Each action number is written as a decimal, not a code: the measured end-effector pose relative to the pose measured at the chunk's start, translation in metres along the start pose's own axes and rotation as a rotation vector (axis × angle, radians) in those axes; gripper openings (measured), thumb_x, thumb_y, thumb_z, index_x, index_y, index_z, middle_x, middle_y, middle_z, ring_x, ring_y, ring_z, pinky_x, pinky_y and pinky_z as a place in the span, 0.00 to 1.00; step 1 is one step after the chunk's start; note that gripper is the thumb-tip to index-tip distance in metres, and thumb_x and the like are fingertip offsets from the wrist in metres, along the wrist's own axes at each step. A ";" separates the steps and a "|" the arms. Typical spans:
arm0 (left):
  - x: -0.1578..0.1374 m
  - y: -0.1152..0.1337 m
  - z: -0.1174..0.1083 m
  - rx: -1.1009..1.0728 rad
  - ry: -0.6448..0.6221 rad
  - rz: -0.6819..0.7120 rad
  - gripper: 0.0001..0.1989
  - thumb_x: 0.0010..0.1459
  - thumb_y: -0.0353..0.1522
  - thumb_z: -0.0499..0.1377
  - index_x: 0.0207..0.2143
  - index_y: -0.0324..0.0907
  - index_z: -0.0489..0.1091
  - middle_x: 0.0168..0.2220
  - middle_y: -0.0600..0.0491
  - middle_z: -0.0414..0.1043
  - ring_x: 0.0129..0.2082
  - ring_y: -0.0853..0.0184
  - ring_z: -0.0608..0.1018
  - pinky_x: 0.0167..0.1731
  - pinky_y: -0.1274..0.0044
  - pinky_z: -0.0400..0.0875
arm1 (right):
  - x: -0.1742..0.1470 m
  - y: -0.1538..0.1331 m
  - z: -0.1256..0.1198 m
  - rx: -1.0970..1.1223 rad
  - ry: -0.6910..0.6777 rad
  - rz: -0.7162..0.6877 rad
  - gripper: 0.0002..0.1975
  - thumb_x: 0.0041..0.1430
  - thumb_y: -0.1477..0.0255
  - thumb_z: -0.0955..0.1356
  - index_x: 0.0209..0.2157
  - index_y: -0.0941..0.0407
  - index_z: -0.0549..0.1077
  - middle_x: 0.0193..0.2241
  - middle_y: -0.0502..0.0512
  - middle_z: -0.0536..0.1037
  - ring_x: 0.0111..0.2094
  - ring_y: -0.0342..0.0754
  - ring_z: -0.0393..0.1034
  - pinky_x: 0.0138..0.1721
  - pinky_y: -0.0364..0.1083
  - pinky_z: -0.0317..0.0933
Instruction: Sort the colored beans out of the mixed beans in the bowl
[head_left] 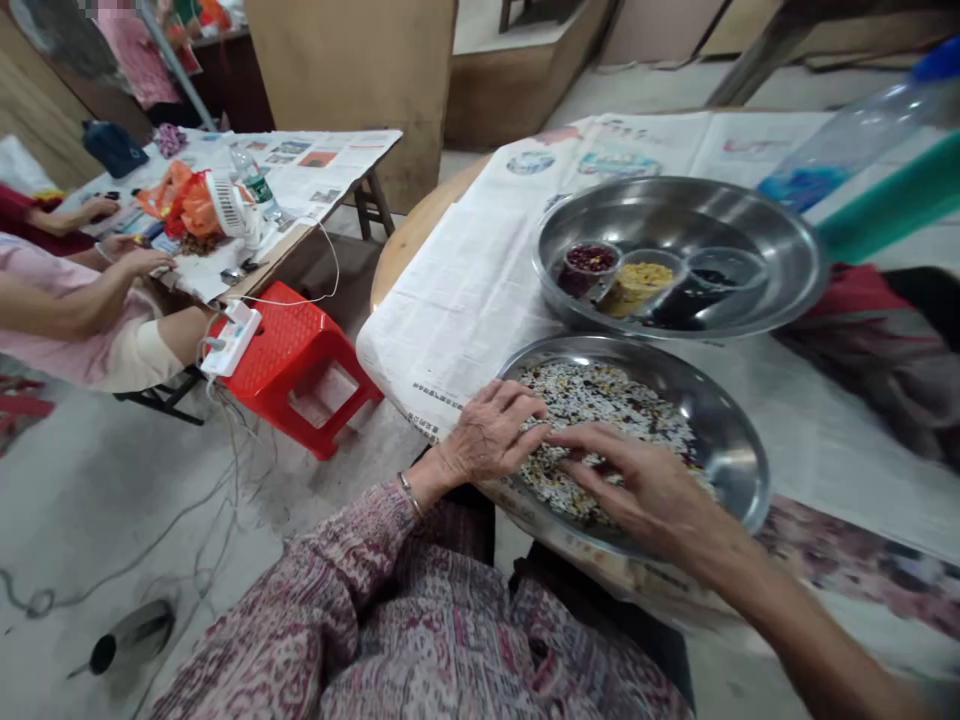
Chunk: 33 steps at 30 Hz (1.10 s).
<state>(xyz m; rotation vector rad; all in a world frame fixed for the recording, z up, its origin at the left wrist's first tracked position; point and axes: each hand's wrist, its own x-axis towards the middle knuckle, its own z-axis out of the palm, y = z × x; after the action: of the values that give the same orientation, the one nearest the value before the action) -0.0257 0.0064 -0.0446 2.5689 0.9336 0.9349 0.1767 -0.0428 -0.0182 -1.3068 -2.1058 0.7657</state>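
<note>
A wide steel basin [739, 470] in front of me holds white grains mixed with dark red, black and yellow ones. My left hand [491, 430] rests at its left rim, palm down, with bent fingers somewhat apart over the grains. From the right, my right hand [630, 475] reaches across, its forefinger stretched out close to the left hand's fingertips and its thumb apart. I make out nothing held in either hand; any single grain between the fingertips is too small to see. Behind stands a larger steel basin [795, 250] with a cup of red beans [591, 262], a cup of yellow grains [641, 285] and a cup of black grains [705, 290].
Printed sheets cover my round table [465, 280]. A clear bottle [840, 150] and dark cloth [885, 350] lie to the right. Left of me stand a red stool [289, 350] with a power strip [234, 340] and another table [330, 170] with people seated beside it. Cables [232, 480] trail over the floor.
</note>
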 end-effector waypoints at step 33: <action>0.002 -0.002 0.000 -0.090 0.160 0.022 0.06 0.69 0.33 0.52 0.46 0.40 0.62 0.48 0.45 0.64 0.51 0.59 0.68 0.54 0.63 0.69 | 0.028 0.041 -0.034 -0.681 0.150 0.115 0.13 0.58 0.78 0.63 0.42 0.56 0.75 0.42 0.62 0.74 0.46 0.56 0.64 0.46 0.52 0.63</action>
<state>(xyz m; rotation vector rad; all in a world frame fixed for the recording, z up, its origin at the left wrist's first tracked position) -0.0256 0.0096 -0.0442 2.4634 0.8834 1.1752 0.2144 0.0035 -0.0195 -1.7693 -2.2642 -0.0421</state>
